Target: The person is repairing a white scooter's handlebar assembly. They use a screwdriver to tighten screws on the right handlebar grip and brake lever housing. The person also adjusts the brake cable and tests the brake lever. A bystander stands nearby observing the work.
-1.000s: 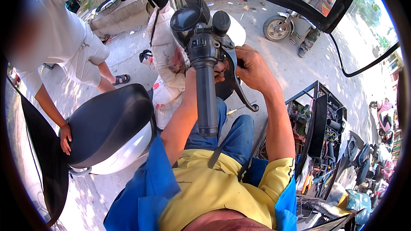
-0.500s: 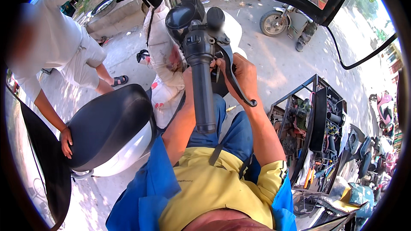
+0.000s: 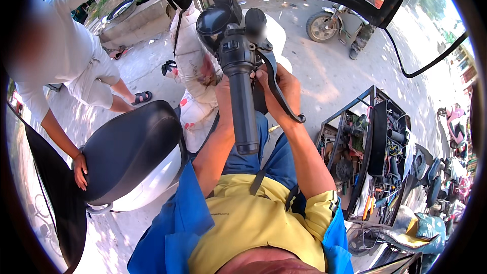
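Observation:
A scooter's black handlebar grip (image 3: 243,114) and its curved brake lever (image 3: 280,91) jut toward me in the middle of the view. Behind the grip, on its left side, is my left hand (image 3: 223,93), its fingers mostly hidden. On the other side my right hand (image 3: 285,89) reaches behind the lever. Its thumb and fingertips are bent together near the bar, just below the switch housing (image 3: 235,50). Whatever they pinch is too small and covered to make out. Both hands work close together at the scooter's front.
On the left a person in white (image 3: 76,45) rests one hand on the black scooter seat (image 3: 133,149), the other at the far handlebar. At right stands a metal-framed tool cart (image 3: 362,172) full of tools. Farther off is a parked motorcycle (image 3: 324,25) with someone beside it.
Both hands stay behind the grip and lever, with my right fingers only slightly shifted. The person in white has moved a little, and the view has shifted slightly.

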Available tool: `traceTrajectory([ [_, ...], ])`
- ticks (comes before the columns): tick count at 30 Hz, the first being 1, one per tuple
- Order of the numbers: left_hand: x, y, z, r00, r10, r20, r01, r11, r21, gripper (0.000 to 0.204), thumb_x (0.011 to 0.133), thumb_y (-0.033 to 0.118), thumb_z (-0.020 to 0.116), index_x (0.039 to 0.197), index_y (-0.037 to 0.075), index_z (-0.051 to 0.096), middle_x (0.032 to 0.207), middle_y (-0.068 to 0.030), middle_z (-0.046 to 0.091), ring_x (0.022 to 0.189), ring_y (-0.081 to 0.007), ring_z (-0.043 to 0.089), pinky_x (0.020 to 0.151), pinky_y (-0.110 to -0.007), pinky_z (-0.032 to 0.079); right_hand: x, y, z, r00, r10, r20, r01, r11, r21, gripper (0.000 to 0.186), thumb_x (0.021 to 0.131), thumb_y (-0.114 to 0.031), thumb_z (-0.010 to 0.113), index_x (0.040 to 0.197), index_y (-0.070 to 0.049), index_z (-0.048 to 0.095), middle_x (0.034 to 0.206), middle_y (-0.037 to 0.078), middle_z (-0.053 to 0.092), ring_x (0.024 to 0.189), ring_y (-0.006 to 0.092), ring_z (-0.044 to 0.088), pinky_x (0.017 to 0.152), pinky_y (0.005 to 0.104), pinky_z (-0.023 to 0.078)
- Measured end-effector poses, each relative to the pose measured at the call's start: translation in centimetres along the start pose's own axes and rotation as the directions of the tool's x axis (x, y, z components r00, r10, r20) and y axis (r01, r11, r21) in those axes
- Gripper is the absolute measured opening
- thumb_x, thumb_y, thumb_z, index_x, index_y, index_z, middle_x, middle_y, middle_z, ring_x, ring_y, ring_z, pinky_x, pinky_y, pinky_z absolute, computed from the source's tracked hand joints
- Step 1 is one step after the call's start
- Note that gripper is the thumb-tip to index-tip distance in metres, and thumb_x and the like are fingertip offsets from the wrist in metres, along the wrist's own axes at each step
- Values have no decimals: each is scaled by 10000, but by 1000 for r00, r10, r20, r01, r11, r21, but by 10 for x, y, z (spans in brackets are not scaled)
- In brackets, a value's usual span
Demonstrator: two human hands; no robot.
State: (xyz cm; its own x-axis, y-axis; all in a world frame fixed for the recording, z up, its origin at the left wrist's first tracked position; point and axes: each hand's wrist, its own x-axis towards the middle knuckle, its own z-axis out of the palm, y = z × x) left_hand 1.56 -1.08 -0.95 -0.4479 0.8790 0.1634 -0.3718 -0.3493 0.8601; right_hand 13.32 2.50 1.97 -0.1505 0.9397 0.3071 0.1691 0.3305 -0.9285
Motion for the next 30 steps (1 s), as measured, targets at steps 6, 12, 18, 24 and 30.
traceTrajectory([
  [6, 4, -5, -11, 980, 195, 45, -195, 884, 425, 238, 936, 73, 781, 1164, 27, 726, 1055, -76, 757, 934, -159, 706, 816, -292, 549, 7, 8, 0, 994, -6, 106, -33, 930, 365, 163, 991, -117, 721, 1006, 45, 727, 807, 35, 728, 726, 82, 639, 683, 247, 518],
  [12, 17, -2, -17, 977, 168, 128, -200, 930, 307, 205, 959, 77, 708, 1163, 62, 710, 981, 13, 715, 905, -66, 664, 759, -235, 537, 14, 5, -1, 982, 84, 170, -143, 918, 371, 139, 955, -104, 757, 989, 28, 728, 827, 49, 736, 739, 80, 648, 669, 236, 516],
  [18, 52, -35, -51, 945, -45, 324, -60, 950, 307, 222, 968, 145, 720, 1167, 49, 700, 1013, -31, 717, 887, -124, 696, 752, -242, 550, 16, 4, -3, 969, 123, 215, -218, 835, 505, 119, 921, -98, 766, 986, -6, 728, 803, 48, 713, 715, 101, 630, 671, 263, 498],
  [24, 38, 3, -44, 925, -127, 359, -6, 937, 348, 286, 878, 128, 776, 1132, 29, 691, 1027, -70, 707, 946, -180, 708, 747, -357, 577, 15, 16, -1, 973, 72, 217, -162, 887, 433, 144, 936, -56, 730, 1025, 55, 709, 831, 52, 716, 726, 76, 620, 640, 235, 494],
  [30, 42, 22, -47, 804, 302, 512, -594, 432, 678, 334, 828, 140, 822, 1115, 36, 687, 1014, -99, 720, 880, -215, 720, 760, -403, 580, 14, 13, 2, 967, 103, 234, -200, 873, 445, 146, 915, -30, 711, 1029, 61, 717, 818, 48, 705, 704, 80, 605, 627, 235, 483],
])
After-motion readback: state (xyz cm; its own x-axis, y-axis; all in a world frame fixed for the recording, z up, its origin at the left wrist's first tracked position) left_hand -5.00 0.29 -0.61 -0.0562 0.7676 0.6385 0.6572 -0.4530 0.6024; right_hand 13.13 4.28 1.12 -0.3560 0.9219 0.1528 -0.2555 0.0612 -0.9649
